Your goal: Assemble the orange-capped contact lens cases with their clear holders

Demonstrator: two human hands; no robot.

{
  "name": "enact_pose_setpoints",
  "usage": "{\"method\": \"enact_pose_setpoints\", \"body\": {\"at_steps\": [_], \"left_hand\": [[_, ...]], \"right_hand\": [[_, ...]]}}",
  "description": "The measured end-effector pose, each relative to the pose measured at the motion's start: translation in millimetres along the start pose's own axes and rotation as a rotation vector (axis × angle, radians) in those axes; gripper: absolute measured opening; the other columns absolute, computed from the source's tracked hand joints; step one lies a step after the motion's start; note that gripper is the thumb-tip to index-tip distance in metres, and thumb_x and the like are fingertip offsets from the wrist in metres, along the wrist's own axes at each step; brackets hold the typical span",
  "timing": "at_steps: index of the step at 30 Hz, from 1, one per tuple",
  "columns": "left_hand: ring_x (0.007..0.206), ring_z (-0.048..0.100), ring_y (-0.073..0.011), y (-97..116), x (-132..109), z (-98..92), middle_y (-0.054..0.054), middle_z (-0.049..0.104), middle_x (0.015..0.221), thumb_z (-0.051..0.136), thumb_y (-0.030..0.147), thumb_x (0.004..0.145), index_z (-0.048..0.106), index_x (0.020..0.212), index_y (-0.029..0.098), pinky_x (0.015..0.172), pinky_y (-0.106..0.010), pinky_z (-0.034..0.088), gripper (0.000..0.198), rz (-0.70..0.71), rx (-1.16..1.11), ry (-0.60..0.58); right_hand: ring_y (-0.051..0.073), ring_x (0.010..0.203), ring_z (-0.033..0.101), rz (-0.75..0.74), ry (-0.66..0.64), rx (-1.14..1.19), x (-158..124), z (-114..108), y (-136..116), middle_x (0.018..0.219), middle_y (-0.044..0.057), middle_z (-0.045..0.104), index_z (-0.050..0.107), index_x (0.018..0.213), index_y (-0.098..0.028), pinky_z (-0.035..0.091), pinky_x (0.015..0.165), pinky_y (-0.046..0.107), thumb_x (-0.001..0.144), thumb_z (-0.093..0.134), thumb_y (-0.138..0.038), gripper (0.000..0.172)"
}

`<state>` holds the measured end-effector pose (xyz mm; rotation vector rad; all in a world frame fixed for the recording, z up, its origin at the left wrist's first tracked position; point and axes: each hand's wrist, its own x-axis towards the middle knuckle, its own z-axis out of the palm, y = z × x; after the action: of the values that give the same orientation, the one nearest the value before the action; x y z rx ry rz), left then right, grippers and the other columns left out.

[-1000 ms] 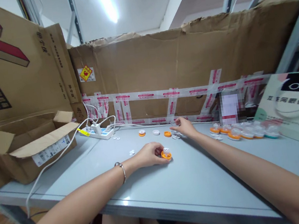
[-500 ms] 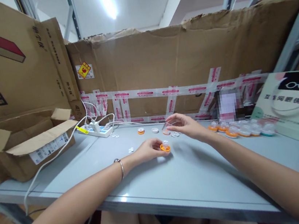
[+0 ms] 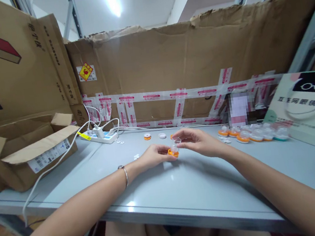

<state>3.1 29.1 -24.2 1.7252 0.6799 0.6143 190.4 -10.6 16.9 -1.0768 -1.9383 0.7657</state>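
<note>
Standing on the left end of the table (image 3: 207, 185), an open cardboard box (image 3: 41, 147) comes first; next is a white power strip (image 3: 104, 137) with cables plugged in; small white discs (image 3: 136, 157) lie near the left wrist, and an orange-and-white piece (image 3: 147, 136) sits farther back; the left hand (image 3: 157, 154) is closed, thumb and fingers, on the left side of an orange base (image 3: 173, 154) that carries a clear insert, at the middle of the table, though whether it rests on the surface cannot be told; the right hand (image 3: 196, 141) pinches a clear cap (image 3: 177, 141) just above it; the hands are close but apart; the step in hand is judged to be bringing cap to base, contact uncertain; the move calls for a steady left grip, a level cap and rims lined up before pressing; to the right stand clear-topped pieces (image 3: 255, 135), then a paper bag (image 3: 299, 118).
</note>
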Motion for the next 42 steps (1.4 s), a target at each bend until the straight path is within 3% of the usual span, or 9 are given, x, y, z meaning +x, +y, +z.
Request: {"method": "enact_pose_setpoints", "body": {"at_steps": [19, 28, 34, 39, 42], "left_hand": [[0.082, 0.059, -0.0156, 4, -1, 0.3, -0.007, 0.066, 0.090, 0.068, 0.028, 0.064, 0.065, 0.095, 0.012, 0.080, -0.028, 0.042, 0.034, 0.040, 0.026, 0.009], [0.092, 0.058, -0.0177, 18, -9, 5.3, -0.008, 0.065, 0.099, 0.065, 0.034, 0.070, 0.064, 0.101, 0.016, 0.086, -0.030, 0.040, 0.036, 0.085, -0.020, 0.030], [0.090, 0.057, -0.0169, 28, -12, 5.1, -0.007, 0.065, 0.094, 0.065, 0.033, 0.069, 0.066, 0.092, 0.015, 0.082, -0.028, 0.041, 0.029, 0.118, -0.037, 0.023], [0.088, 0.058, -0.0174, 26, -11, 5.2, -0.008, 0.065, 0.093, 0.068, 0.034, 0.066, 0.066, 0.094, 0.015, 0.081, -0.029, 0.042, 0.033, 0.081, -0.019, 0.052], [0.087, 0.058, -0.0179, 27, -11, 5.1, -0.008, 0.065, 0.091, 0.068, 0.035, 0.066, 0.066, 0.091, 0.014, 0.080, -0.030, 0.042, 0.033, 0.070, -0.005, 0.090]], "right_hand": [[0.020, 0.088, 0.061, -0.017, -0.006, -0.051, 0, 6, 5, 0.095, 0.005, 0.065, 0.062, 0.083, -0.020, 0.048, 0.081, 0.036, 0.069, 0.062, -0.031, 0.018], [0.022, 0.082, 0.063, 0.073, 0.158, 0.159, -2, 7, -6, 0.095, 0.007, 0.068, 0.061, 0.072, -0.018, 0.049, 0.075, 0.038, 0.058, 0.071, -0.041, 0.028], [0.018, 0.087, 0.061, 0.043, 0.064, 0.339, -5, 7, -12, 0.098, 0.005, 0.066, 0.061, 0.083, -0.019, 0.046, 0.079, 0.034, 0.067, 0.066, -0.039, 0.026], [0.017, 0.078, 0.060, 0.048, 0.208, 0.300, -4, 16, -10, 0.085, 0.003, 0.065, 0.053, 0.071, -0.019, 0.046, 0.072, 0.033, 0.061, 0.071, -0.039, 0.029], [0.017, 0.085, 0.059, 0.029, 0.176, 0.363, -4, 20, -9, 0.096, 0.004, 0.064, 0.053, 0.078, -0.021, 0.045, 0.077, 0.034, 0.069, 0.063, -0.041, 0.025]]}}
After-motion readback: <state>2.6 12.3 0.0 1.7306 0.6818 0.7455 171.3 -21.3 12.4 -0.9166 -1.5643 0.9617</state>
